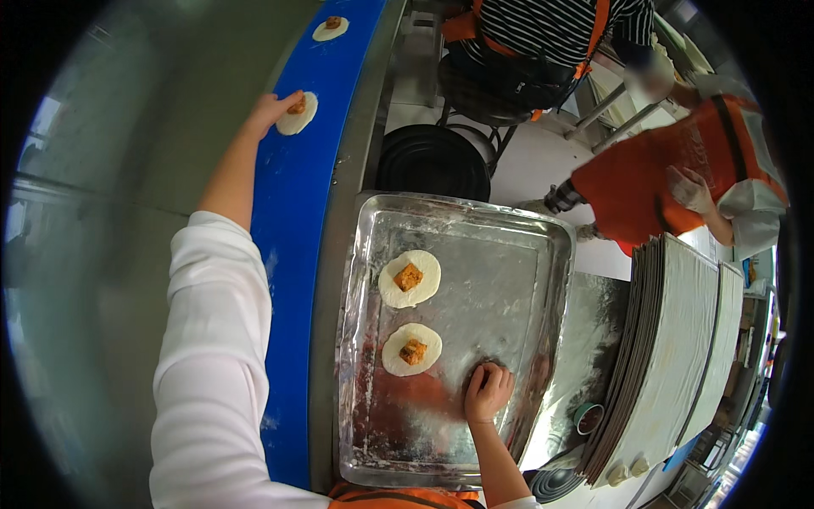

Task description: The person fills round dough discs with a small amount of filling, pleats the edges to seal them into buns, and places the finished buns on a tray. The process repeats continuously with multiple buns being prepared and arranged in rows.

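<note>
My left hand (270, 114) reaches far forward to a flat round of dough (304, 121) with an orange-brown filling, lying on a blue conveyor belt (296, 210). Its thumb lies over the filling and pinches the left edge of the round; the other fingers are mostly hidden. A second filled round (337, 30) is farther up the belt. In front of me is a floury metal tray (470, 267). Two filled dough rounds, a farther one (391, 289) and a nearer one (395, 364), lie in its left half. My right hand (489, 391) rests on the tray floor, fingers curled, with nothing visible in it.
A stack of thin boards (668, 362) stands right of the tray, beside a small green cup (588, 418). Beyond the tray are a black round lid or tub (434, 162) and a seated person in stripes (540, 32). Another person wears an orange apron (655, 172).
</note>
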Demonstrator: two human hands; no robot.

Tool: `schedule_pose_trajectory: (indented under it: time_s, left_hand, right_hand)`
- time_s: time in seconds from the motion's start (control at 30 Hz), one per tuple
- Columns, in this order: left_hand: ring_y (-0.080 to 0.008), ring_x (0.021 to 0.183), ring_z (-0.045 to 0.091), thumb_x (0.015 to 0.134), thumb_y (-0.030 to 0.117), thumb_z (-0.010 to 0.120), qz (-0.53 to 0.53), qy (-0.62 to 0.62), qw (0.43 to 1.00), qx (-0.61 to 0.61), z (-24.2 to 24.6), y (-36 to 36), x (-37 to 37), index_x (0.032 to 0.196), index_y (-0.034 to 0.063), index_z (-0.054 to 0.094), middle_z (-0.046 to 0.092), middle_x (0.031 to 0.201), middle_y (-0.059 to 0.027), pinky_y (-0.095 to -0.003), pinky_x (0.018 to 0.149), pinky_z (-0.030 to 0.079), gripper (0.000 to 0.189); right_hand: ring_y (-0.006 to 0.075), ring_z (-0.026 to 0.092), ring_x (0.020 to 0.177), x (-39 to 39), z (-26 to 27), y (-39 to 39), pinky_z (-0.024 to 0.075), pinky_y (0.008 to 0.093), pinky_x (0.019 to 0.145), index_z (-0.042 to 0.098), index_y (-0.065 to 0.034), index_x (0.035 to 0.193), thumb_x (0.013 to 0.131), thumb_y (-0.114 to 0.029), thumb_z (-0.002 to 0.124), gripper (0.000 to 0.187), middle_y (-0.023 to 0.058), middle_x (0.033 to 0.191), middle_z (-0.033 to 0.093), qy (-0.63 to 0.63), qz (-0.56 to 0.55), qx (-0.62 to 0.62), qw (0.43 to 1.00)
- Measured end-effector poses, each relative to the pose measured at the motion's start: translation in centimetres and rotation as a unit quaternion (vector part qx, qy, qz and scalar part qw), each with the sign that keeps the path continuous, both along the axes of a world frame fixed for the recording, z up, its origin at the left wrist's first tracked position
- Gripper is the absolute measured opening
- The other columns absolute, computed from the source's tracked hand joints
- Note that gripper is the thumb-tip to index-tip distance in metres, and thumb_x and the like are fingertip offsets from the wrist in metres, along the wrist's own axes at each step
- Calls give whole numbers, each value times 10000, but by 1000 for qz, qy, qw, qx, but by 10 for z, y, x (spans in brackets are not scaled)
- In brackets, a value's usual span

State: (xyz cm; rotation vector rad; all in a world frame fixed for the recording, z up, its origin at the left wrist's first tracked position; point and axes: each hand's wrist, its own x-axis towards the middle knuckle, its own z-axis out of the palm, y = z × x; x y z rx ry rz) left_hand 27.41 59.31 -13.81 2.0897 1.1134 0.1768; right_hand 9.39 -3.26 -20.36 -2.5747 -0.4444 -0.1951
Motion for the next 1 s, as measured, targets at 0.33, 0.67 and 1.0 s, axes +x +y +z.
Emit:
schedule_pose_trajectory:
  time_s: [0.33, 0.67, 1.0]
  left_hand:
    - [-162, 980, 570, 649, 520, 785, 51, 138, 978, -146, -7, 4, -40, 1161, 96, 596, 619, 1112, -60, -311, 831, 391, 691]
    - [-184, 1091, 533, 666, 486, 769, 2, 214, 961, -173, 7, -35, -107, 1185, 103, 578, 594, 1174, -45, -330, 894, 359, 673]
    - [-168, 911, 603, 781, 128, 700, -91, -102, 984, -115, -21, -76, -206, 1094, 47, 556, 609, 1021, -74, -308, 803, 499, 354]
  right_hand:
    - [329, 510, 712, 1, -1, -1, 392, 436, 632, 556, -87, 860, 778, -112, 612, 102, 111, 791, 542, -16, 5, -4, 1000]
    - [312, 529, 745, -3, -1, 2, 416, 429, 670, 558, -107, 861, 760, -114, 623, 120, 89, 801, 549, -18, -12, 10, 1000]
    - [303, 519, 737, -2, -10, -6, 421, 421, 646, 524, -86, 748, 693, -110, 626, 119, 102, 744, 512, -34, -24, 105, 994]
